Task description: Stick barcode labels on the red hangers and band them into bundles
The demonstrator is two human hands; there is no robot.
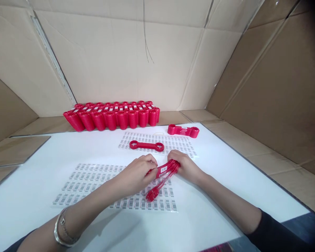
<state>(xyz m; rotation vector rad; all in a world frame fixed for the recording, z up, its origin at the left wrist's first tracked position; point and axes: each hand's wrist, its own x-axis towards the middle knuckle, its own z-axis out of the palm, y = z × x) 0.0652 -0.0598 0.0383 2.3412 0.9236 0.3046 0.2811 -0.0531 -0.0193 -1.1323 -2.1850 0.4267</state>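
My right hand [187, 168] is closed round one end of a small bundle of red plastic links [152, 194], flat bars with a ring at each end. The bundle fans out towards me, its lower ring ends apart from the top one. That top red link [159, 172] bears a white barcode sticker [163, 169]. My left hand [140, 175] pinches its left end, and its fingers hide the ring there. Beneath both hands lies a barcode label sheet [94, 177]. A single red link [147, 145] rests just beyond, on a second label sheet [173, 142].
Several tall stacks of red links [111, 119] stand in a row at the back left. A shorter stack [183, 131] lies at the back right. Cardboard walls [120, 59] enclose the white table [212, 217], and thin wires [145, 35] hang at the back.
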